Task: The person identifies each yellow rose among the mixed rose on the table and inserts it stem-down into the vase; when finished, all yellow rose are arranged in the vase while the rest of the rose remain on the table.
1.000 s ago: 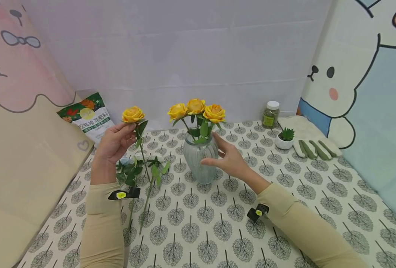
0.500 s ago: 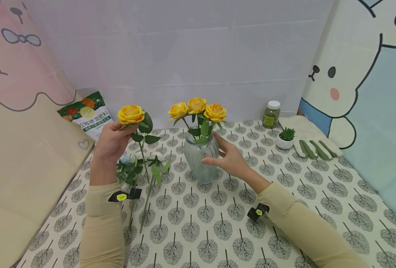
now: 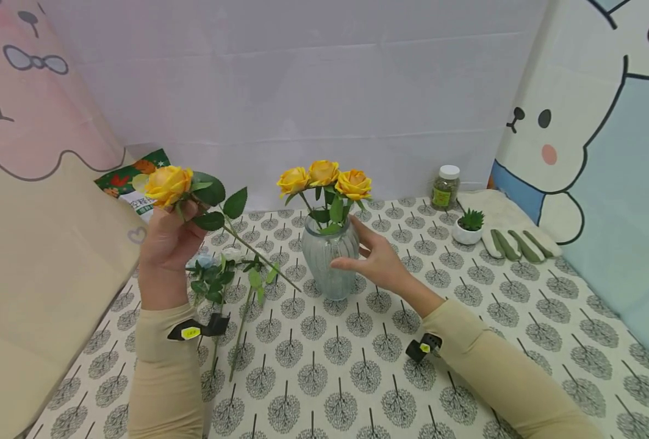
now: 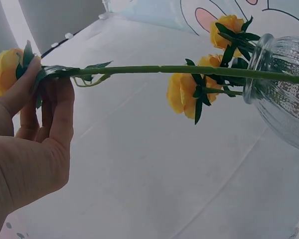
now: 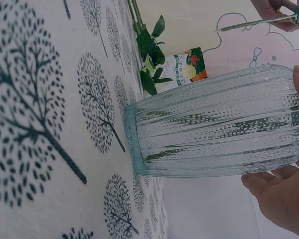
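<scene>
High at the left of the head view, my left hand (image 3: pixel 165 250) pinches a yellow rose (image 3: pixel 169 185) just under its bloom. The rose's stem (image 4: pixel 159 69) slants down to the right, its tip in front of the vase and outside it. A ribbed clear glass vase (image 3: pixel 329 265) stands upright mid-table with three yellow roses (image 3: pixel 323 173) in it. My right hand (image 3: pixel 376 256) grips the vase's right side, thumb in front and fingers behind. In the right wrist view, stems show blurred through the glass (image 5: pixel 214 124).
Pale blue (image 3: pixel 205 261) and white flowers (image 3: pixel 231 253) lie with their stems left of the vase. A fertilizer bag (image 3: pixel 138 198) leans at the back left. At the back right are a white-lidded jar (image 3: pixel 444 188), a potted succulent (image 3: pixel 467 231) and work gloves (image 3: pixel 513 228).
My left hand has moved left and tilted the rose, so its stem swings from hanging down to slanting right toward the vase. The right hand and vase have stayed in place.
</scene>
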A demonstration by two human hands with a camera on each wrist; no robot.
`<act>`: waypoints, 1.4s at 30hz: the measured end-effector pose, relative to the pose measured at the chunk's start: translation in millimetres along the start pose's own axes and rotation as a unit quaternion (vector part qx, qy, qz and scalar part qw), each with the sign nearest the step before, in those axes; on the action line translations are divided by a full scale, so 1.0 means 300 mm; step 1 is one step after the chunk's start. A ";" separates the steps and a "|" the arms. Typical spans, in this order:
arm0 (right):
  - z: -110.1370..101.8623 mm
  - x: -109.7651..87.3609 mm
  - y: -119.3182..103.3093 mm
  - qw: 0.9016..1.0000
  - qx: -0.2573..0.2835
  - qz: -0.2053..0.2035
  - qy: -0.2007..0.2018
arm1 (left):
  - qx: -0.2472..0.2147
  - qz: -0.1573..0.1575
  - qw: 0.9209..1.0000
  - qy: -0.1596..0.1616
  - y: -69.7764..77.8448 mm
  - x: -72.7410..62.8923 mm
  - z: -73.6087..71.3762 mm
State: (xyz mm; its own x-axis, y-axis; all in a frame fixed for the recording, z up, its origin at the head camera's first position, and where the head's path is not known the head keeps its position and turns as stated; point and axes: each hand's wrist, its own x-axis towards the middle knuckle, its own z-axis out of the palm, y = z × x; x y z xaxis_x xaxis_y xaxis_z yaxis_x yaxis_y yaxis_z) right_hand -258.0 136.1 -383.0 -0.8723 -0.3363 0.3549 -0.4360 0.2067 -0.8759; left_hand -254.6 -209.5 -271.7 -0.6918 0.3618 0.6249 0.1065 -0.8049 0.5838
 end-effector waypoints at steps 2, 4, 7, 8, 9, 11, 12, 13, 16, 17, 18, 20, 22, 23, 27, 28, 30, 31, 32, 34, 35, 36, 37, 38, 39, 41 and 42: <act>0.000 -0.001 0.000 1.000 0.000 -0.003 0.000 | -0.036 0.024 0.999 0.010 0.003 0.000 0.008; -0.001 -0.002 0.000 1.000 0.001 -0.004 0.000 | -0.076 0.050 0.995 0.033 0.008 -0.001 0.014; -0.002 -0.002 -0.001 1.000 0.002 -0.006 0.000 | -0.153 0.102 0.980 0.082 0.017 0.002 0.023; -0.002 -0.002 0.000 1.000 0.003 -0.007 0.001 | -0.176 0.122 0.972 0.099 0.021 0.004 0.026; -0.002 -0.002 0.001 1.000 0.003 -0.008 0.001 | -0.198 0.140 0.963 0.116 0.026 0.006 0.029; -0.002 -0.001 0.002 1.000 0.002 -0.010 0.000 | -0.231 0.173 0.947 0.144 0.033 0.009 0.036; -0.002 -0.001 0.002 1.000 0.002 -0.010 0.000 | -0.241 0.183 0.941 0.154 0.035 0.011 0.039; -0.002 -0.002 0.003 1.000 0.002 -0.010 0.000 | -0.244 0.192 0.937 0.161 0.035 0.011 0.043; -0.003 -0.003 0.002 1.000 0.002 -0.010 0.001 | -0.242 0.200 0.934 0.171 0.025 0.016 0.055; -0.003 -0.003 0.001 1.000 0.002 -0.010 0.001 | -0.234 0.200 0.936 0.172 0.018 0.018 0.059; -0.003 -0.003 0.001 1.000 0.002 -0.009 0.001 | -0.228 0.196 0.938 0.174 0.010 0.020 0.063; -0.002 -0.002 0.001 1.000 0.002 -0.006 0.001 | -0.212 0.189 0.942 0.178 -0.005 0.022 0.071; -0.001 -0.002 0.001 1.000 0.002 -0.003 0.000 | -0.195 0.182 0.947 0.180 -0.020 0.025 0.078; -0.001 -0.002 0.002 1.000 0.002 -0.001 0.000 | -0.190 0.178 0.948 0.182 -0.027 0.026 0.082; 0.000 -0.002 0.002 1.000 0.004 -0.003 -0.003 | -0.170 0.173 0.953 0.180 -0.050 0.025 0.097; 0.000 -0.002 0.002 1.000 0.005 -0.004 -0.003 | -0.164 0.173 0.955 0.178 -0.055 0.024 0.102; 0.001 -0.002 0.001 1.000 0.007 -0.006 -0.004 | -0.144 0.178 0.958 0.173 -0.064 0.024 0.111; 0.001 -0.002 0.000 1.000 0.008 -0.006 -0.004 | -0.134 0.180 0.960 0.167 -0.068 0.024 0.116; 0.001 -0.002 0.000 1.000 0.008 -0.005 -0.004 | -0.124 0.182 0.962 0.161 -0.071 0.024 0.121; 0.001 -0.002 -0.001 1.000 0.008 -0.003 -0.005 | -0.105 0.186 0.965 0.153 -0.077 0.024 0.132; 0.000 -0.003 -0.002 1.000 0.008 -0.002 -0.005 | -0.096 0.189 0.966 0.149 -0.080 0.023 0.138; 0.000 -0.002 -0.002 1.000 0.008 -0.001 -0.005 | -0.090 0.191 0.966 0.147 -0.083 0.021 0.145; 0.000 -0.002 -0.002 1.000 0.008 -0.001 -0.005 | -0.082 0.192 0.967 0.143 -0.086 0.020 0.152; -0.001 -0.002 -0.002 1.000 0.007 -0.002 -0.005 | -0.074 0.195 0.968 0.140 -0.089 0.020 0.159; -0.001 -0.003 -0.001 1.000 0.006 -0.003 -0.005 | -0.069 0.198 0.968 0.138 -0.094 0.019 0.167; -0.002 -0.003 0.000 1.000 0.004 -0.004 -0.004 | -0.061 0.203 0.969 0.130 -0.102 0.020 0.181; -0.003 -0.002 0.000 1.000 0.004 -0.005 -0.004 | -0.056 0.203 0.969 0.126 -0.106 0.021 0.187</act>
State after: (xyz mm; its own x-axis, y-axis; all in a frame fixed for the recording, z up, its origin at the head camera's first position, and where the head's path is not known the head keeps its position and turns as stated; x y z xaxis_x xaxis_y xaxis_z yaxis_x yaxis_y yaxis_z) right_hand -257.6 137.2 -383.1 -0.8662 -0.3454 0.3610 -0.4427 0.1954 -0.8751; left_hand -222.2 -155.2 -257.3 -0.7628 -0.1114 0.6370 0.3392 -0.9076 0.2474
